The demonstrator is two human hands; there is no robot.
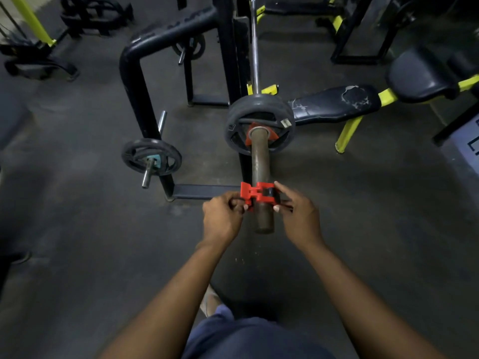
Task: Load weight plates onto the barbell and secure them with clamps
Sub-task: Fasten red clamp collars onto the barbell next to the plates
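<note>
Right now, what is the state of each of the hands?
Left hand: pinching the red plastic barbell clamp.
Right hand: gripping the same clamp from its other side.

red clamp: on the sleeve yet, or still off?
On. The red clamp wraps the barbell sleeve near its end, apart from the weight plate. Locked or not: cannot tell.

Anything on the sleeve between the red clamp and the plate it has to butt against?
Nothing visible: the rusty bar sleeve is bare between the red plastic clamp, held by both hands, and the black weight plate.
</note>
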